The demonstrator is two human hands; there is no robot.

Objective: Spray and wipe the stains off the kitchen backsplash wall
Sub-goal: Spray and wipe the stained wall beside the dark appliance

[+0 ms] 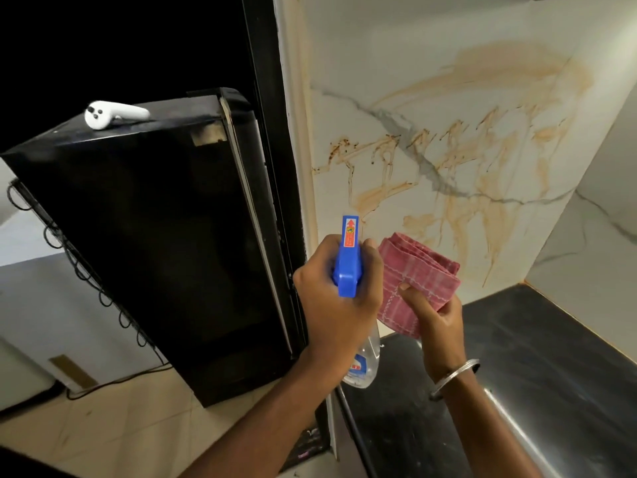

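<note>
Fingers of left hand grip spray bottle beside fridge.

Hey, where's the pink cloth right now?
In the head view, right of centre, the pink cloth is held by the right hand, just right of the spray bottle and below the backsplash stains.

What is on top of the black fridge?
A white controller lies on its side on top of the fridge. Nothing else shows there, but the far part of the top fades into darkness, so it cannot be checked.
</note>
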